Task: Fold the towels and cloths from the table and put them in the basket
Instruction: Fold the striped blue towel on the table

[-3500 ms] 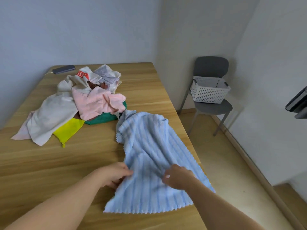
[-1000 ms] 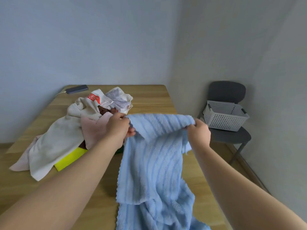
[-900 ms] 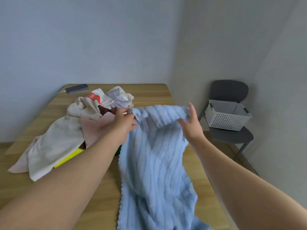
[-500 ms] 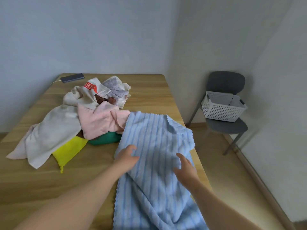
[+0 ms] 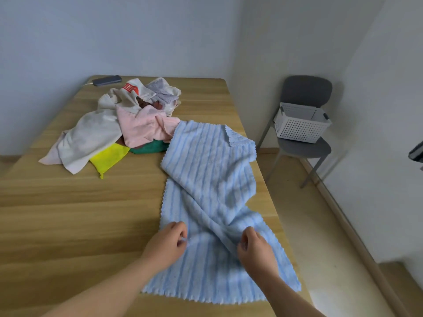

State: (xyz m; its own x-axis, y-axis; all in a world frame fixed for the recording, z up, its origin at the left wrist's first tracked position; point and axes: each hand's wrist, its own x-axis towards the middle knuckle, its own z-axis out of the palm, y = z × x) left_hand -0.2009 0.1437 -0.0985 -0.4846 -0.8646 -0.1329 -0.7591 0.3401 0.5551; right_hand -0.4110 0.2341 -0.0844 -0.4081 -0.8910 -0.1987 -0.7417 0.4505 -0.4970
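1. Head view: the blue striped towel (image 5: 212, 202), held up in the air by its top edge a second ago, now lies lengthwise along the right side of the counter (image 5: 80, 213). Its far end touches the pile of cloths (image 5: 128, 126). One far corner is flipped over, and a diagonal crease runs down to the near end.

2. Head view: both hands have come back from the far edge to the near end of the towel. The left hand (image 5: 166, 244) has curled fingers and thumb, its grip apparently pinching fabric just inside the left hem. The right hand (image 5: 255, 250) has a closed grip on the raised ridge of the crease.

3. Head view: the spread is done but untidy. The likely job in hand is pulling the crease flat before the first fold, with the turned corner left to straighten.

4. Head view: the white basket (image 5: 299, 124) sits on the grey chair (image 5: 306, 92) beyond the counter's right edge, well apart from the towel. No cloth shows above its rim, so the task looks barely begun.
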